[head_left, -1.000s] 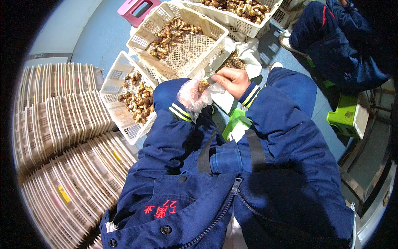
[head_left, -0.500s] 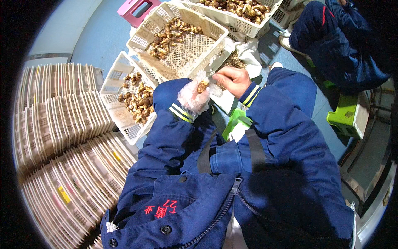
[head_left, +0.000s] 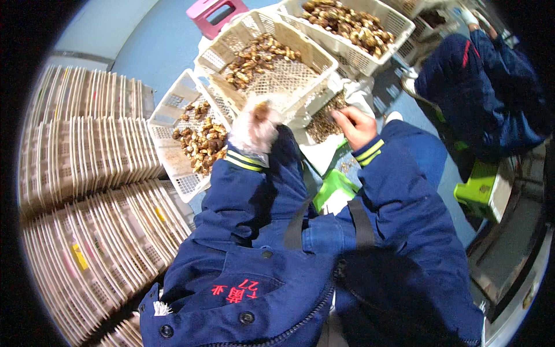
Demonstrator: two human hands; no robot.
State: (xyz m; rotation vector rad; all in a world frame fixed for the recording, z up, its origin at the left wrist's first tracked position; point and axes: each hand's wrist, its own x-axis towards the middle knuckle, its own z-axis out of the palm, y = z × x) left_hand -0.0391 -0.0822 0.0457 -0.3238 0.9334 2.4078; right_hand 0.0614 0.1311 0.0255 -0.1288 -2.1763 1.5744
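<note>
In a clear plastic glove, my left hand is closed around a brown and cream mushroom, slightly blurred, just in front of the middle crate. My bare right hand has its fingers curled together above a white bag of small brown trimmings; whatever the fingers hold is hidden. Left of my left hand is a tilted white crate with a pile of mushrooms. Beyond both hands, the middle crate has mushrooms spread over part of its mesh bottom.
A fuller mushroom crate stands at the back, beside a pink stool. Tall stacks of white crates line the left. Another person sits at the right, near a green stool. Something green lies between my legs.
My hands have moved apart: the left toward the left with the mushroom, the right toward the right and slightly down. The surroundings have shifted right a little as the view turned.
</note>
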